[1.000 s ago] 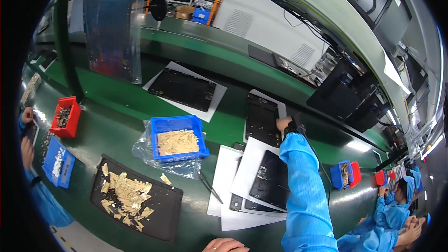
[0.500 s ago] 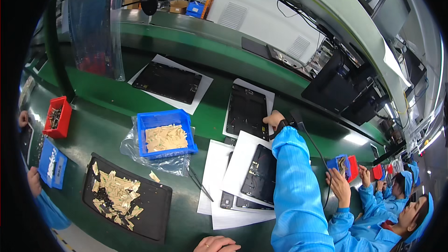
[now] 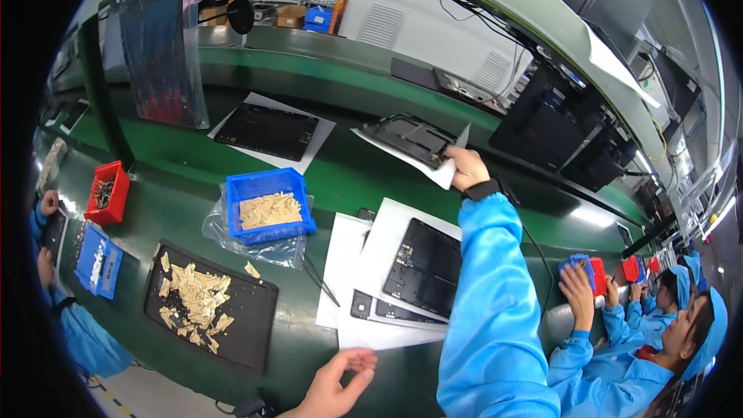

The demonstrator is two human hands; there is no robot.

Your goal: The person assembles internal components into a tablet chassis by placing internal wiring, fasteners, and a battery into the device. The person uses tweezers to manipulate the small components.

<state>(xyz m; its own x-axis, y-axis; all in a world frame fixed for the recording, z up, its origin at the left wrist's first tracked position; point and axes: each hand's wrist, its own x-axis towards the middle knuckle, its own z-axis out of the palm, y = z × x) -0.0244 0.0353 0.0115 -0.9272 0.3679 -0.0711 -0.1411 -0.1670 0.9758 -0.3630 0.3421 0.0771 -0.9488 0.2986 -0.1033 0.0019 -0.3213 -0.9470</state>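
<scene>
right fingers [image 3: 458,155]: grip black panel [image 3: 410,138] with white sheet [image 3: 443,176] (tilted) | left fingers [image 3: 359,357]: half-curled near stacked papers [image 3: 391,336]

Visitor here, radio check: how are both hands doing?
Right hand gripping tilted dark panel and white sheet. Left hand empty, fingers curled. Another panel lies between them; no obstruction seen.

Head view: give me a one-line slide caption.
Right hand holds a tilted black panel and white sheet by one end; left hand is empty.
</scene>
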